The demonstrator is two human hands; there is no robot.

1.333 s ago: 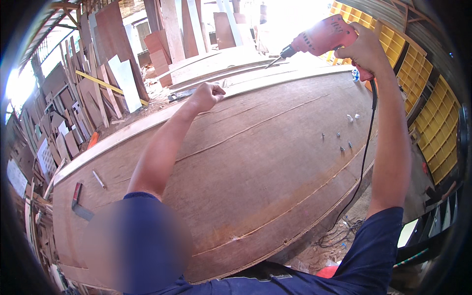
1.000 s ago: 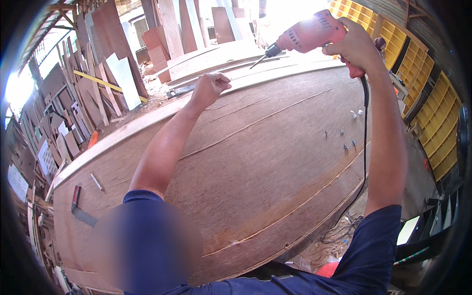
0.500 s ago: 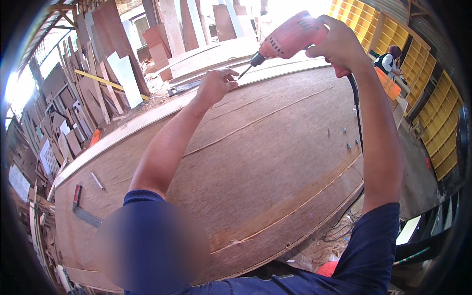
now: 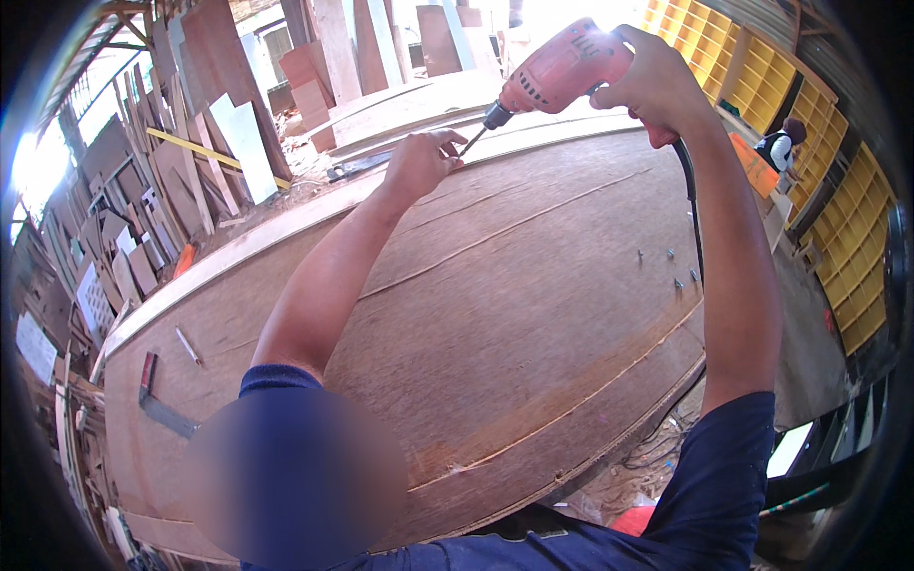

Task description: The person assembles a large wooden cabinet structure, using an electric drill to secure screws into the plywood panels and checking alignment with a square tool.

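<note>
Red corded drill, head view: one, held up by the far edge of a brown wooden panel, bit slanting down leftward. Right hand: wrapped round its handle. Left hand: half curled at the bit's tip; from here I cannot tell whether it pinches anything. Small screws: four, loose, panel's right side. Slim white stick, red-handled square: left end. Yellow grid shelving: beyond, right.

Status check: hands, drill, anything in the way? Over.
Right hand gripping drill. Left hand at bit's tip, contact unclear. Screws on board, away from bit.
</note>
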